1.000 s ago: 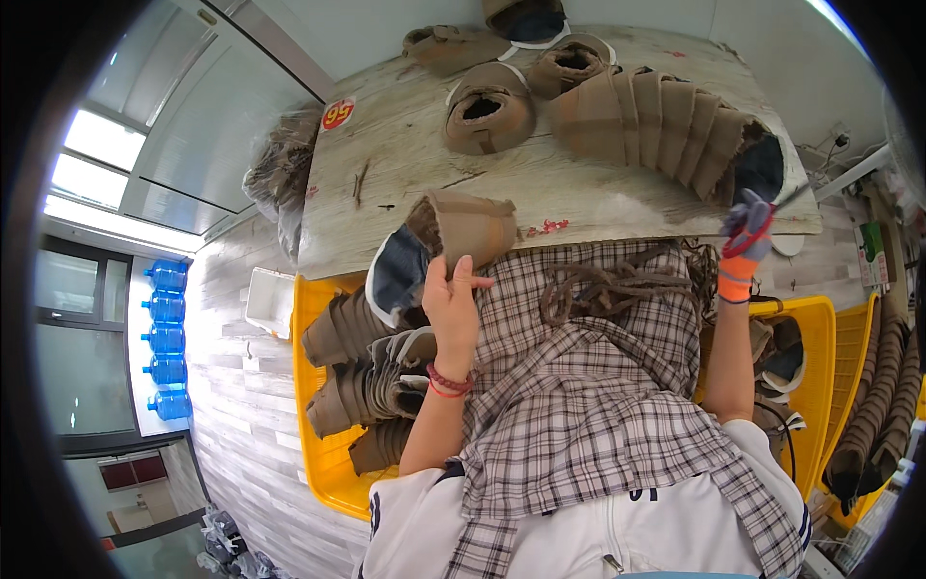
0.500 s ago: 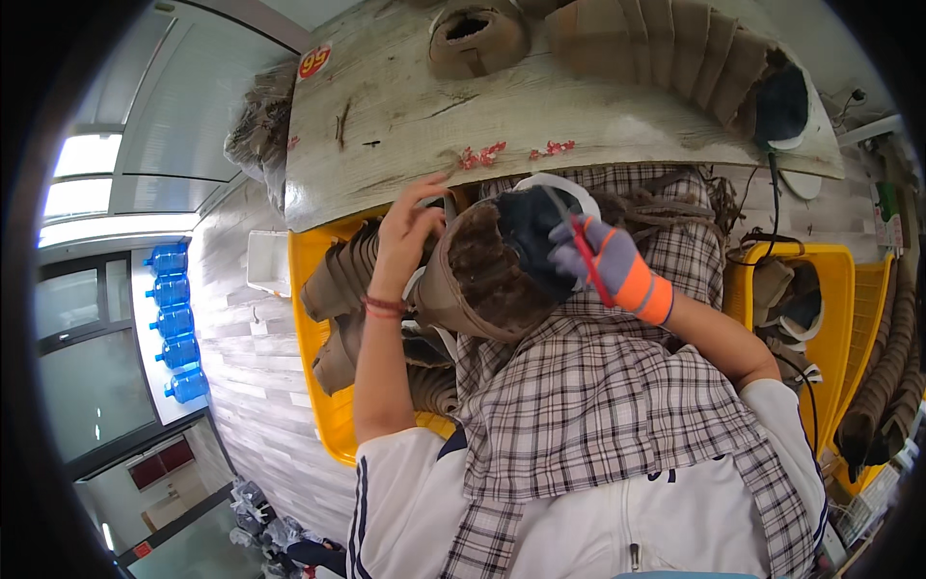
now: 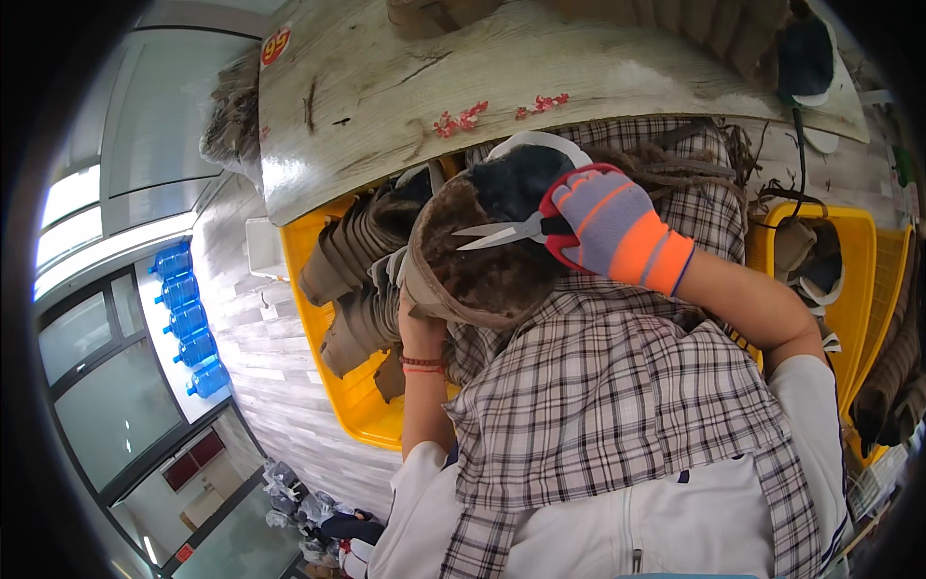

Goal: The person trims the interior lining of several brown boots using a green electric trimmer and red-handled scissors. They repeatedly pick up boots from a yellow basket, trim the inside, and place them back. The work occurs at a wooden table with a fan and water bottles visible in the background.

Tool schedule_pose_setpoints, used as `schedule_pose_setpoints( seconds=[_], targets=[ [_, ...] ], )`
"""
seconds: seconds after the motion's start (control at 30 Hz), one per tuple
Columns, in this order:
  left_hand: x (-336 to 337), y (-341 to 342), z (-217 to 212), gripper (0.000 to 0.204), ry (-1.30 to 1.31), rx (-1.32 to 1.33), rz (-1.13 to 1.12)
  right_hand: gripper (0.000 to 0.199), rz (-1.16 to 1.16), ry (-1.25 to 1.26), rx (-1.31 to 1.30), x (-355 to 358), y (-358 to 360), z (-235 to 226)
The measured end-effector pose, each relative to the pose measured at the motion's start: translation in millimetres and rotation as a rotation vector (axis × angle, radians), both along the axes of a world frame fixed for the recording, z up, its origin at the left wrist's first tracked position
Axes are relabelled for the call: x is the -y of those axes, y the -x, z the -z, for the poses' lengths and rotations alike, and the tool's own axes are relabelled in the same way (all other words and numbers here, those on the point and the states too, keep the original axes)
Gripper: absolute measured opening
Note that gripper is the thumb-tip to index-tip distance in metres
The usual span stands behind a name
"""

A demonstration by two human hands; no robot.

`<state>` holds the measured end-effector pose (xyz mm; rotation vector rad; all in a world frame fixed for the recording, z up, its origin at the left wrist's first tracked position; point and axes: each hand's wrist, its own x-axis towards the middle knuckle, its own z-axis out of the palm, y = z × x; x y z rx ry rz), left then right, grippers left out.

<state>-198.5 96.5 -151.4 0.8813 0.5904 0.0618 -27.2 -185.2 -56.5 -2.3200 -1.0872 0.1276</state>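
Note:
A brown fur-lined shoe upper with a dark lining and a white edge rests over my lap, its opening turned up. My left hand supports it from the left and below; most of those fingers are hidden behind it. In my right hand, which wears a grey and orange glove, red-handled scissors are gripped by their loops. Their blades are slightly parted and lie over the brown fur inside the upper, pointing left. Whether the blades touch the fur I cannot tell.
A worn wooden table spans the far side, bearing more brown uppers. Left of my lap, a yellow basket holds stacked uppers; another yellow basket stands at right. A black cable hangs off the table. My checked apron covers my lap.
My left hand has dropped from the upper's far left side to below it. The scissors have swung round, blades now over the fur. The view has shifted slightly.

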Motion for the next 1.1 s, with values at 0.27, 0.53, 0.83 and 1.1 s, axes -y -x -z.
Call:
schedule_pose_setpoints(
  seconds=[0.27,0.53,0.83,1.1],
  targets=[
    [-12.3,-17.8,46.9,0.044,-0.751,0.006,0.257,0.025,-0.119,0.246,0.187,-31.6,-24.2,-5.7],
    [-4.9,-35.3,38.9,0.052,0.329,0.014,-0.063,0.013,-0.14,0.23,0.303,-42.1,-35.2,2.4],
    [-0.1,-39.5,24.3,0.051,0.265,-0.006,-0.033,0.011,-0.144,0.201,0.304,-43.3,-34.1,2.4],
    [0.6,-21.5,-19.9,0.029,0.027,-0.121,0.075,0.027,0.009,0.16,0.107,-11.9,-30.2,-16.0]
  ],
)
